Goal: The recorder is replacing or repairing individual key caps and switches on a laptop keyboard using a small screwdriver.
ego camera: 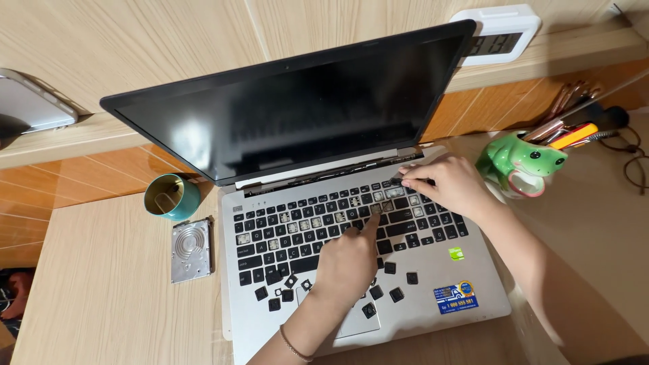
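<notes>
- Laptop [433, 270], silver, lid open, screen dark, sits on light wood desk [101, 297].
- Labels: blue rectangular sticker [455, 297] w/ yellow-orange round badge on the palm rest nr its right front corner; small green square sticker [456, 253] just above it, below keyboard's right end.
- Left hand [348, 263] over the keyboard [297, 236] middle, index finger stretched out, tip touching a key spot in the upper rows; other fingers curled under, nothing gripped. Thin bracelet on wrist.
- Right hand [449, 184] at keyboard's top right corner, fingers pinched on a small dark piece [397, 181], prob. a keycap; can't tell for sure, too small.
- Several keys missing, pale bare sockets show in upper rows.
- Loose black keycaps [392, 280] scattered on palm rest and touchpad, around and partly under left hand.
- Bare hard drive [191, 250], silver, lies flat just left of laptop, touching or nearly so.
- Teal mug [172, 197] behind the drive, nr screen's left corner.
- Green frog pen holder [524, 162] w/ pens and brushes right of laptop, close to right forearm.
- White digital clock [497, 34] on ledge behind screen's right corner.
</notes>
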